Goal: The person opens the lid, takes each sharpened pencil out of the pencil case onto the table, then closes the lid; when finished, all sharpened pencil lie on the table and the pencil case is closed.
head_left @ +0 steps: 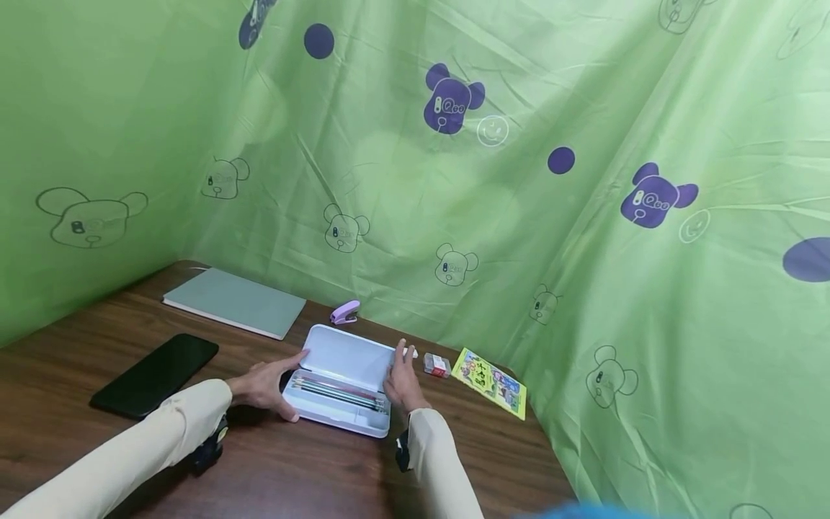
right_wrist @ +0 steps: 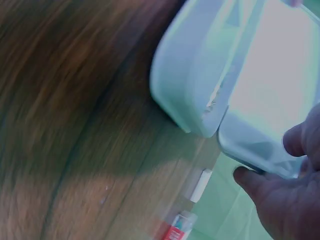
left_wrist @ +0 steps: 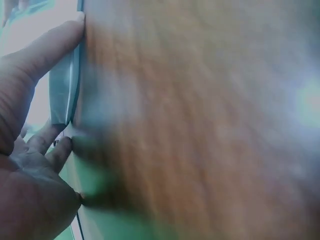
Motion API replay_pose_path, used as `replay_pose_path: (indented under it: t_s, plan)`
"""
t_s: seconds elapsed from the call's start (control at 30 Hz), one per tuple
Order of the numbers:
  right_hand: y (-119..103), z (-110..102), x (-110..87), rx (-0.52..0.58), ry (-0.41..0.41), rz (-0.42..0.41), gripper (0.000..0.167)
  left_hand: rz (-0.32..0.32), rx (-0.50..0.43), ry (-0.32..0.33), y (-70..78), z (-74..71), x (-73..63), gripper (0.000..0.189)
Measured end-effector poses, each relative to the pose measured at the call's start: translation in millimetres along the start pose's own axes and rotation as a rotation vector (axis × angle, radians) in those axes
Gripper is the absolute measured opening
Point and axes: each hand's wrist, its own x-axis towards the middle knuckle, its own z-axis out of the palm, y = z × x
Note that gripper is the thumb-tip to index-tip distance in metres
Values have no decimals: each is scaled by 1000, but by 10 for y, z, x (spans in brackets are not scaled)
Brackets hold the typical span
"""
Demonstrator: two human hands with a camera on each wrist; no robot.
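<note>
With the left hand (head_left: 262, 388) spread wide, touches the left end of the white pencil case (head_left: 331, 412), thumb down by the bottom part and a finger up by the lid (head_left: 350, 355). Too blurry in the left wrist view to tell how hard. With the right hand (head_left: 403, 383), pinches the right edge of the lid between thumb and finger. Has the case open between both hands, down on the brown surface (head_left: 292, 476), with pencils (head_left: 337, 393) lying inside. Looks like the step of moving the lid. Next, calls for steadying the bottom part on the left, tipping the lid gently with the right, and minding those fingers near the edge.
</note>
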Motion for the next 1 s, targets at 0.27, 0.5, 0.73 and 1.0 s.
replay_pose_path:
  t_s: [0.27, 0.5, 0.73, 1.0]
  plan:
    - [-30, -28, -71, 144, -111, 229, 69, -57, 13, -61, 10, 12, 18, 120]
    - [22, -38, -108, 154, -134, 272, 59, -75, -8, -56, 64, 6, 50, 124]
    - [185, -91, -196, 69, -124, 223, 16, -94, 7, -56, 93, -46, 81, 133]
    - [282, -108, -325, 104, 30, 115, 16, -134, 8, -62, 59, -41, 113, 135]
